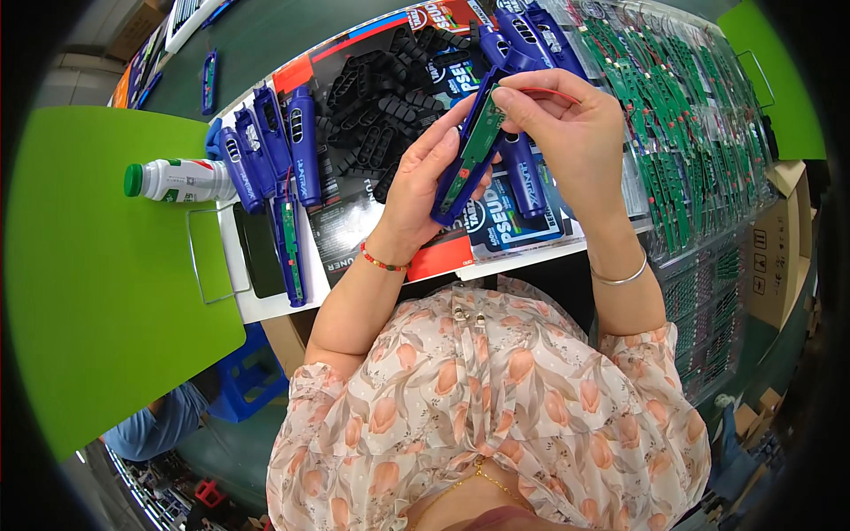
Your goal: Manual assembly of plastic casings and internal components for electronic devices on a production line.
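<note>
Tilted in my left hand [418, 181] is a long blue plastic housing half [445, 202], its hollow side up. My fingers wrap its edges. Along the hollow runs a narrow green circuit board [484, 133], its lower part inside the housing. At the upper end, my right hand [571, 128] is closed, thumb and fingertips pinching the board's tip. A red wire [547, 92] comes out beside those fingers. Whether the fingertips also grip the wire is hidden. Just beyond my hands lies a pile of black slotted plastic pieces [367, 102].
Blue housings [301, 146] lie at the left, another with a board [289, 248] near the edge. More housings [522, 40] lie at the back. Trays of green circuit boards [673, 124] stand at right. A green-capped bottle [181, 180] lies sideways by a green panel [106, 265].
</note>
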{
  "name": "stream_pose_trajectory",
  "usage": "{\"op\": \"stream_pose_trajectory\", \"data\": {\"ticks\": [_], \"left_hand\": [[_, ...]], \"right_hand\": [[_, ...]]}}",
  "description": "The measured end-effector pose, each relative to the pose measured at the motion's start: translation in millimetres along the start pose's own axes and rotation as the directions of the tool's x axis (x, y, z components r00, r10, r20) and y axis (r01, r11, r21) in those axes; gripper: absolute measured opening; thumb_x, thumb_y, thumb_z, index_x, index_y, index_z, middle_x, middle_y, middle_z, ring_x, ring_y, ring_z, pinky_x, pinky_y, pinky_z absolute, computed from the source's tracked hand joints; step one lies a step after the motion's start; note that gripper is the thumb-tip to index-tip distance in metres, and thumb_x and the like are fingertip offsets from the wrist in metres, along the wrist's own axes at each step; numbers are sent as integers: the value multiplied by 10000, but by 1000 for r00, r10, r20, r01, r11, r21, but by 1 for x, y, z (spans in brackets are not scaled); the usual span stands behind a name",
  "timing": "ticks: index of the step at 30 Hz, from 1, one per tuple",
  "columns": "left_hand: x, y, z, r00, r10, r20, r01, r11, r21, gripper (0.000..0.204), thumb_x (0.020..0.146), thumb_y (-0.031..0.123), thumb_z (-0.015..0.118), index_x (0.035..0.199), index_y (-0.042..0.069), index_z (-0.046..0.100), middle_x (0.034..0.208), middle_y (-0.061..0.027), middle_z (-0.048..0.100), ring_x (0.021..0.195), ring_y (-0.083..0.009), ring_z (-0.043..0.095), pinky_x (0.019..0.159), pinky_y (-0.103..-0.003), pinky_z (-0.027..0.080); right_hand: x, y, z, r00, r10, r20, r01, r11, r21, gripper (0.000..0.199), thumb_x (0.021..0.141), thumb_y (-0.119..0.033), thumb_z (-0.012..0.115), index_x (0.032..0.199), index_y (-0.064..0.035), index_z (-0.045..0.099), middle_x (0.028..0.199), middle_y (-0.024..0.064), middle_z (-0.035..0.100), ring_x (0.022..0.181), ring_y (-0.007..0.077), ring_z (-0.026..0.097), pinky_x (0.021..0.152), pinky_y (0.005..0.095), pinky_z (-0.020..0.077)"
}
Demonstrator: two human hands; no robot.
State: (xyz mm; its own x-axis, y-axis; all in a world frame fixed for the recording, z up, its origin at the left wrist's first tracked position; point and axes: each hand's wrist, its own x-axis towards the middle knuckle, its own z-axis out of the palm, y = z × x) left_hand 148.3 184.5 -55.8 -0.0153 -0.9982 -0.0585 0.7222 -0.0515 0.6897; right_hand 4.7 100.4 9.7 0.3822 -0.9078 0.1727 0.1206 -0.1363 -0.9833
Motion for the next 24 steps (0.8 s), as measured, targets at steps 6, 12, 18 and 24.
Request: {"op": "stream_pose_trajectory", "data": {"ticks": [6, 12, 18, 24], "left_hand": [[1, 1, 1, 999, 24, -23, -24, 999, 22, 452, 1030, 230, 455, 1461, 107, 400, 1040, -143, 661, 772, -153, 649, 632, -261, 528], [0, 1, -2, 999, 16, -36, -16, 1000, 12, 482, 1027, 245, 447, 1476, 92, 360, 1038, -184, 642, 770, -186, 644, 627, -285, 529], [-2, 3, 2, 998, 11, -57, -11, 1000, 3, 445, 1032, 226, 445, 1452, 82, 403, 1002, -154, 662, 723, -157, 638, 611, -271, 526], [-2, -2, 3, 994, 57, -91, -39, 982, 187, 475, 996, 151, 526, 1447, 61, 405, 956, -120, 672, 692, -115, 618, 590, -242, 512]], "right_hand": [[1, -2, 1, 1000, 23, -8, -23, 1000, 5, 146, 856, -75, 719, 938, 42, 692, 817, 69, 702, 732, 92, 665, 656, 217, 557], [0, 0, 1, 1000, 11, 4, -10, 998, -58, 145, 853, -81, 717, 929, 41, 696, 809, 75, 706, 739, 100, 665, 659, 211, 530], [3, 14, -2, 983, -177, -48, 156, 946, -284, 126, 797, -93, 765, 883, -10, 724, 863, 44, 641, 741, 120, 615, 638, 243, 486], [5, 32, -3, 970, -239, -53, 204, 909, -364, 163, 752, -76, 784, 901, -36, 732, 912, 45, 552, 754, 149, 579, 624, 270, 486]]}}
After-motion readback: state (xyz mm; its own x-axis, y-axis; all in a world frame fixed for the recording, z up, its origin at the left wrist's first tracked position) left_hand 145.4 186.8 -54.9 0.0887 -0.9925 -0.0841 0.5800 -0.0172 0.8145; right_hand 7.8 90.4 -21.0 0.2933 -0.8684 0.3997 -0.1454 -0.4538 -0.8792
